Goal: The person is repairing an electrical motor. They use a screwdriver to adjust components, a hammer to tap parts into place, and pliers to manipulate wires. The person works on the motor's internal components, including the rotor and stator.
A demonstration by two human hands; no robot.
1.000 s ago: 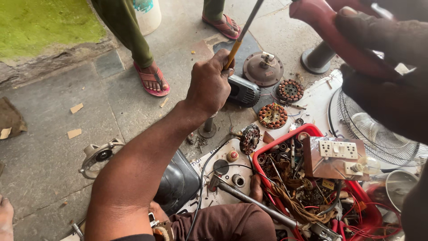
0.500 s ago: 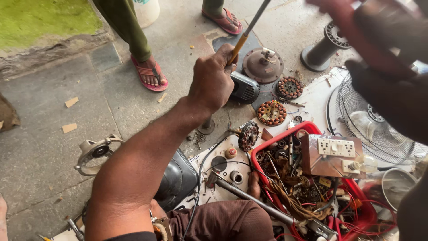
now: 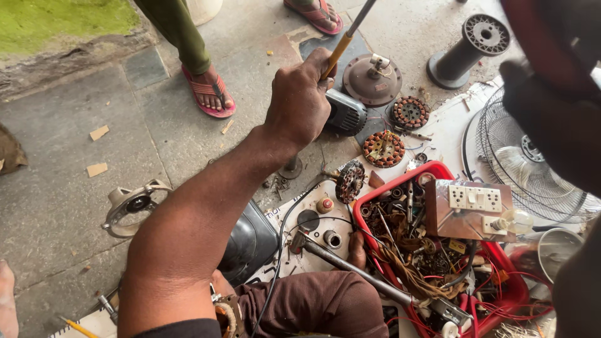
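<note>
My left hand (image 3: 299,103) is closed around the yellow handle of a long screwdriver (image 3: 343,42), held upright with its steel shaft pointing up out of view. The hand hovers over the concrete beside a black motor housing (image 3: 345,112). My right hand (image 3: 554,128) is a dark blur close to the camera at the right edge. It seems wrapped around a red object (image 3: 538,34), too blurred to identify.
A red tray (image 3: 501,260) holds wires, screws and a wooden switchboard (image 3: 466,206). Copper-wound stators (image 3: 383,148), a round motor cap (image 3: 370,78), a grey spool (image 3: 466,50) and a fan guard (image 3: 532,169) lie around. Someone's sandalled foot (image 3: 210,91) stands nearby. A metal bracket (image 3: 134,203) lies left.
My right hand with the red object has drifted up and to the right edge. My left hand keeps its grip on the screwdriver, almost unmoved.
</note>
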